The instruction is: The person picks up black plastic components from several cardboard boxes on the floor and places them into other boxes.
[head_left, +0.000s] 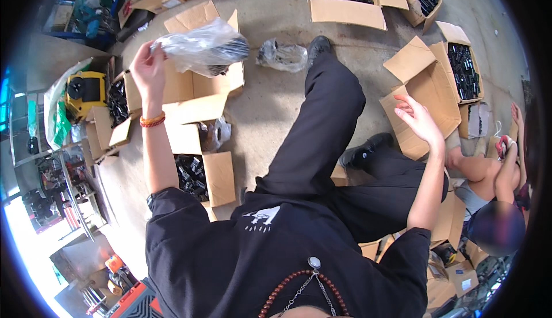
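Observation:
Up at the left, my left hand (149, 69) pinches the end of a clear plastic bag (198, 45) with dark parts showing at its right end. The bag hangs over an open cardboard box (201, 110), hiding part of its inside. My right hand (418, 121) is held out on the right with its fingers apart, holding nothing. Below or behind that hand is another open cardboard box (422, 96), tilted in view, with bare brown walls showing. A second clear plastic bag (282, 55) lies crumpled on the floor beside my shoe.
Cardboard boxes of black parts (463, 71) stand right, with more boxes (348, 10) at the far side and a box (215, 177) near my left arm. A person (489, 174) sits at the right. A yellow machine (86, 95) stands at the left.

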Demonstrator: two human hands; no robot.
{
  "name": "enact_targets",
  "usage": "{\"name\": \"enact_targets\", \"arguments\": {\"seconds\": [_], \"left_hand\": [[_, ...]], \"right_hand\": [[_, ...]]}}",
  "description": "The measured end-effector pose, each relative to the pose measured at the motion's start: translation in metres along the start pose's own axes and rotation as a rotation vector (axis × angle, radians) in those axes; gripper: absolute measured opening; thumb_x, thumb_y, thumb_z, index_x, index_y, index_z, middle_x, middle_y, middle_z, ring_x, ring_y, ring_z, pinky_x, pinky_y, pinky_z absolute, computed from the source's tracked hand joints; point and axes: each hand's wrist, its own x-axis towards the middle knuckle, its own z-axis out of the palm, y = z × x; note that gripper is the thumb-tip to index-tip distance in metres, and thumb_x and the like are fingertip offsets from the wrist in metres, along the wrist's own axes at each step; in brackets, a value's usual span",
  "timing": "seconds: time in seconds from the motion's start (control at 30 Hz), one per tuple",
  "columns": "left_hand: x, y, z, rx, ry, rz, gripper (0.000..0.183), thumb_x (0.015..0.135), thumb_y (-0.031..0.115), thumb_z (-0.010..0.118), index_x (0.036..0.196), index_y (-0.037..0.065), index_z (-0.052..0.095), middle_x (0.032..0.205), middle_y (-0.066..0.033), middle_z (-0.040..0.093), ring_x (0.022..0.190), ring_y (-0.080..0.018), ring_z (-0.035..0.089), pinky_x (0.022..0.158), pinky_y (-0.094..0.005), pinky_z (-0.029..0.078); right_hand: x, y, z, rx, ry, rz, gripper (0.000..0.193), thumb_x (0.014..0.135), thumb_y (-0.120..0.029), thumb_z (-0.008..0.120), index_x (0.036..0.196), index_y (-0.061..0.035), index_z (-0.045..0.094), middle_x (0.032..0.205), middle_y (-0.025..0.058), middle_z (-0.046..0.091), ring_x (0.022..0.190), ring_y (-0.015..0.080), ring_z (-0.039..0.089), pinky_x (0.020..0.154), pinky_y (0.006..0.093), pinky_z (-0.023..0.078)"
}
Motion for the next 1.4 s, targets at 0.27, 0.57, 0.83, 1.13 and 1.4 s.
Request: {"name": "enact_targets", "arguments": {"seconds": [0.27,0.57,0.83,1.13,1.4], "left_hand": [[0.039,-0.059,-0.027,0.422,0.046,-0.044,0.024,0.091,0.020,0.067,0.085,-0.003,0.066,0.065,-0.0078,0.066,0.061,-0.0111,0.064,0.058,-0.0255,0.049],[0.013,-0.259,-0.053,0.748,-0.070,-0.575,0.027,0.084,0.029,0.070,0.084,0.003,0.071,0.075,-0.0138,0.071,0.071,-0.0226,0.072,0.069,-0.0342,0.056],[-0.004,-0.257,-0.008,0.948,-0.094,-0.689,0.031,0.085,0.033,0.060,0.109,0.017,0.071,0.111,-0.0160,0.068,0.104,-0.0336,0.066,0.091,-0.0421,0.052],[-0.035,-0.125,0.287,0.495,-0.540,0.052,0.038,0.084,0.038,0.067,0.109,0.009,0.066,0.111,-0.0124,0.066,0.100,-0.0241,0.065,0.086,-0.0380,0.052],[-0.105,-0.246,0.366,0.729,-0.580,-0.594,0.051,0.084,0.015,0.063,0.133,0.020,0.051,0.130,-0.0172,0.057,0.120,-0.0357,0.055,0.102,-0.0451,0.043]], "right_hand": [[-0.008,-0.003,-0.002,0.023,0.016,-0.011,0.042,0.093,-0.027,0.061,0.129,-0.0056,0.054,0.110,0.0167,0.066,0.099,0.0263,0.065,0.087,0.0372,0.051],[-0.007,-0.002,-0.003,0.032,0.004,0.037,0.042,0.094,-0.027,0.060,0.129,-0.0046,0.053,0.111,0.0163,0.066,0.099,0.0260,0.065,0.087,0.0371,0.051],[-0.007,0.021,0.005,0.021,-0.013,0.084,0.042,0.095,-0.026,0.059,0.130,-0.0043,0.052,0.111,0.0172,0.065,0.104,0.0261,0.064,0.091,0.0368,0.049],[0.002,0.031,0.007,0.070,-0.037,0.110,0.041,0.095,-0.022,0.060,0.131,-0.0034,0.051,0.112,0.0173,0.064,0.107,0.0251,0.063,0.092,0.0354,0.048],[-0.001,0.019,0.005,0.055,-0.002,0.156,0.043,0.094,-0.028,0.061,0.129,-0.0064,0.053,0.115,0.0196,0.064,0.111,0.0298,0.062,0.095,0.0390,0.047]]}}
